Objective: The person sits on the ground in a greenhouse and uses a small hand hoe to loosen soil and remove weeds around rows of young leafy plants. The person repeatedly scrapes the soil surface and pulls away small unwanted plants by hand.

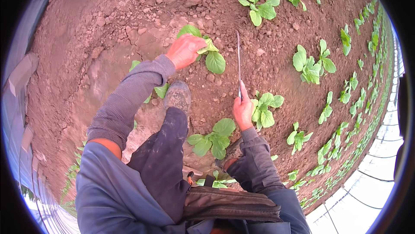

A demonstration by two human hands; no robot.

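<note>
My left hand point(185, 50) reaches forward and grips the leaves of a small green seedling point(210, 54) growing in brown clumpy soil. My right hand point(243, 108) is closed around a thin straight stick or blade point(238, 59) that points away from me, its tip over the soil to the right of that seedling. Another seedling point(266, 108) stands just right of my right hand. My boot point(178, 95) rests on the soil between my arms, with a leafy plant point(212, 139) beside my knee.
Rows of young green plants point(311, 63) run across the soil to the right and far side, with one point(259, 5) ahead. A bare trodden soil strip point(99, 48) lies at left. A dark waist bag point(231, 203) hangs at my front. A pale greenhouse wall point(380, 165) curves along the right.
</note>
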